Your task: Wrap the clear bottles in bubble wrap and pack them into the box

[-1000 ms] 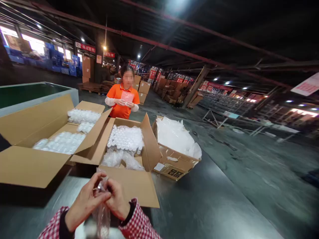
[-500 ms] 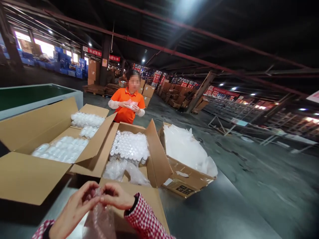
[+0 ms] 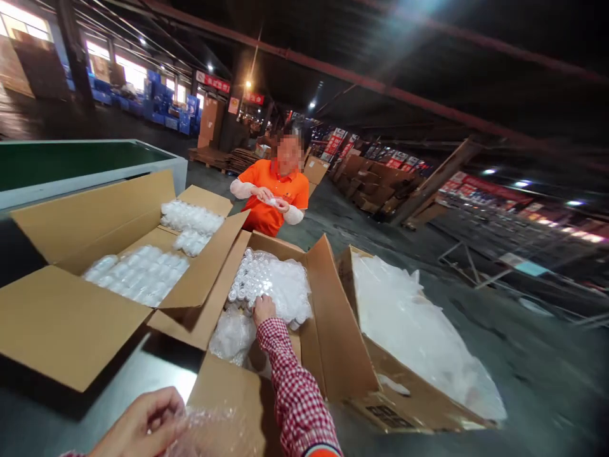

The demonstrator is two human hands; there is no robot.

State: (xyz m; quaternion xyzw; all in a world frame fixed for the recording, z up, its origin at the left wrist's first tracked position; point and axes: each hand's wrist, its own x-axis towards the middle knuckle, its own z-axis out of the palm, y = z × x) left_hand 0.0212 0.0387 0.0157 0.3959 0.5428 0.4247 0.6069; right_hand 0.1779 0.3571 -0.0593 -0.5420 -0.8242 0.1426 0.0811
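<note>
My left hand (image 3: 151, 422), low in the view, is closed on a thin, clear sheet or bag of bubble wrap (image 3: 207, 424). My right hand (image 3: 264, 309) reaches into the middle cardboard box (image 3: 343, 324) and touches the near edge of the packed small white bottles (image 3: 280, 282). Its fingers bend down among the bottles; the tips are hidden, so a grip cannot be made out. Crumpled clear bubble wrap (image 3: 232, 335) lies in the same box, left of my right wrist.
To the left, an open carton (image 3: 71, 324) holds wrapped white bottles (image 3: 140, 274). A box of white sheets or bags (image 3: 404, 304) stands at right. Across the table (image 3: 121, 374), a co-worker in an orange shirt (image 3: 276, 190) handles a small white item. A green-topped conveyor (image 3: 85, 162) runs behind.
My right hand has left the bubble wrap and moved forward to the bottles in the middle box. My left hand keeps the wrap, lower down. The view has swung left.
</note>
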